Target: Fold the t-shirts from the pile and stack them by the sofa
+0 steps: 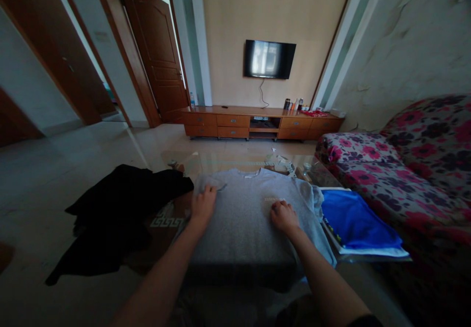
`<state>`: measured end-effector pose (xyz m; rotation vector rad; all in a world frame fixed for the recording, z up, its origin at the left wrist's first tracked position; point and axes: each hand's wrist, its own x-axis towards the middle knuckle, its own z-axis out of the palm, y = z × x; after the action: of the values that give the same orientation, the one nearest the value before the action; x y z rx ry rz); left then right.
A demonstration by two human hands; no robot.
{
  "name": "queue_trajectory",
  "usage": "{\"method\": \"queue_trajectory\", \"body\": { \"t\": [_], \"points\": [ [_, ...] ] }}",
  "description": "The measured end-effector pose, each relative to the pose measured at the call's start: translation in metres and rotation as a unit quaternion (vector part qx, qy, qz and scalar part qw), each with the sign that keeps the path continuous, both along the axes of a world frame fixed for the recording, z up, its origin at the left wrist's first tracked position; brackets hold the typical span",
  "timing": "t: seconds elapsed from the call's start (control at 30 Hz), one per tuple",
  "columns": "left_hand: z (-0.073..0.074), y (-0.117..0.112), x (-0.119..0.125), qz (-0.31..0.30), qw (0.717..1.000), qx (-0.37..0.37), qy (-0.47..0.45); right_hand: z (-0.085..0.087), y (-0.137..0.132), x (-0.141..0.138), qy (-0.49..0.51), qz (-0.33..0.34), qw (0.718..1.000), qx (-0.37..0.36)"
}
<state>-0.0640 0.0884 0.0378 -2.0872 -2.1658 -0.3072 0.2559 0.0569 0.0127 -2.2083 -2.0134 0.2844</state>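
Note:
A light grey T-shirt (243, 229) lies spread over a glass coffee table, its neckline at the far side and its lower part hanging over the near edge. Pale lettering shows on its chest. My left hand (204, 204) is at the shirt's left shoulder, fingers bent and closed on the cloth beside a small dark crease. On the chest, just below the lettering, my right hand (285, 215) rests with curled fingers closed against the fabric. Its fingertips are partly hidden.
Black clothing (121, 209) lies in a heap at the left. Folded blue clothing (356, 219) sits on the table's right side, by a flowered sofa (368, 160). Crumpled paper (279, 161) lies beyond the shirt. A wooden TV cabinet (233, 121) stands against the far wall.

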Motion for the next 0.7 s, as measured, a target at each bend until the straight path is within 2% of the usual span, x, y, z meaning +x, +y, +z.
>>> {"method": "queue_trajectory", "body": {
  "t": [0.1, 0.2, 0.3, 0.4, 0.47, 0.6, 0.7],
  "points": [
    [-0.022, -0.001, 0.014, -0.028, 0.999, -0.04, -0.003, -0.001, 0.0, 0.001, 0.002, 0.003, 1.0, 0.003],
    [-0.039, 0.0, 0.01, -0.056, 0.998, -0.016, 0.0, -0.001, 0.0, 0.0, 0.0, 0.006, 1.0, 0.003],
    [-0.052, 0.001, 0.002, -0.082, 0.996, 0.014, -0.014, 0.0, 0.0, -0.001, -0.005, 0.005, 1.0, 0.002],
    [-0.06, 0.005, -0.002, -0.068, 0.996, 0.018, -0.046, 0.001, 0.0, -0.002, -0.005, 0.005, 1.0, 0.002],
    [-0.06, 0.01, -0.006, -0.067, 0.996, -0.009, -0.066, 0.001, 0.0, -0.002, -0.004, 0.006, 1.0, 0.002],
    [-0.048, 0.018, -0.034, -0.105, 0.979, -0.149, -0.096, 0.0, 0.0, 0.0, -0.001, 0.01, 1.0, -0.001],
    [-0.038, 0.013, -0.069, -0.066, 0.971, -0.208, -0.097, -0.001, 0.001, 0.002, -0.003, 0.011, 1.0, -0.005]
  ]
}}
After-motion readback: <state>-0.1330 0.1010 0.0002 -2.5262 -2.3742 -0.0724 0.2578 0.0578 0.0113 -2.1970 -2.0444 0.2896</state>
